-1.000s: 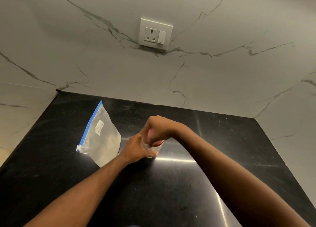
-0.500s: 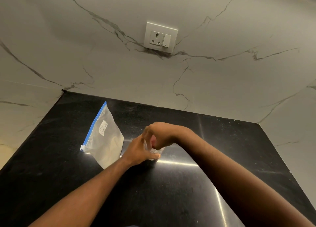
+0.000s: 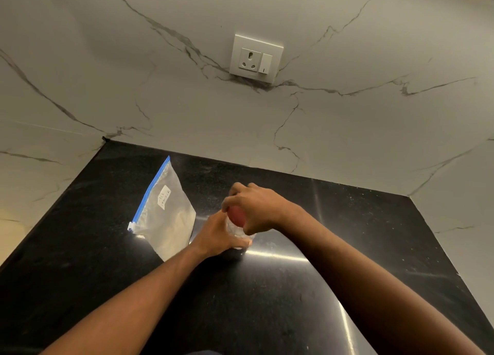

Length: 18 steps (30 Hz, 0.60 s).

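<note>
A small clear jar (image 3: 235, 230) with a red lid (image 3: 237, 215) stands on the black countertop (image 3: 267, 301) near its middle. My left hand (image 3: 216, 237) grips the jar's clear body from the left. My right hand (image 3: 256, 207) comes over from the right, its fingers curled round the red lid. Most of the jar is hidden by both hands. A clear zip bag (image 3: 165, 215) with a blue seal and a white handwritten label lies flat just left of my hands.
White marbled walls (image 3: 347, 140) close the counter at the back and on both sides. A wall socket with a switch (image 3: 255, 59) sits above the counter. The counter's left edge runs diagonally at the lower left.
My right hand has turned on the lid, its fingers now spread further over the top and more of the red showing. The camera view has tilted slightly; the bag has stayed put.
</note>
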Tool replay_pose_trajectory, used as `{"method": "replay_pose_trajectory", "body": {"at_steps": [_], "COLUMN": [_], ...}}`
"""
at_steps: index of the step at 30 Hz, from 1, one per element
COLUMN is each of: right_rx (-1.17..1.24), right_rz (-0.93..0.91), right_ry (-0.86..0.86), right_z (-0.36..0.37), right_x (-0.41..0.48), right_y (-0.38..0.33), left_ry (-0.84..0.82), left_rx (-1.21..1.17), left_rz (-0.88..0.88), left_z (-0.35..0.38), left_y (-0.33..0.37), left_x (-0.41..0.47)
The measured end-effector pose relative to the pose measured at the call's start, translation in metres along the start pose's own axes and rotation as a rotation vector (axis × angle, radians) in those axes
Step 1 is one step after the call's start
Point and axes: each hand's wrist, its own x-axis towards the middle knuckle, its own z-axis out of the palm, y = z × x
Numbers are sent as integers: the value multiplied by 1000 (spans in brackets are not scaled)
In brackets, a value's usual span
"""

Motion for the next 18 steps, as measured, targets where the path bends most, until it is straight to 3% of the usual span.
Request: {"method": "replay_pose_trajectory", "body": {"at_steps": [4,9,13,18], "right_rx": [408,681,755,638], "right_rz": [84,484,717,795], "right_ry": [308,641,599,398], "right_z": [0,78,151,184], "right_x": [-32,-74,-79,-74], "right_y": [24,41,33,22], "left_ry": [-3,125,175,203], "left_rx": [-51,-82,-61,-78], "left_rz": [29,-2,-52,-64], "left_z": [-2,3,9,7], "left_y": [1,3,3,9], "left_x": [-2,-10,-18,-29]}}
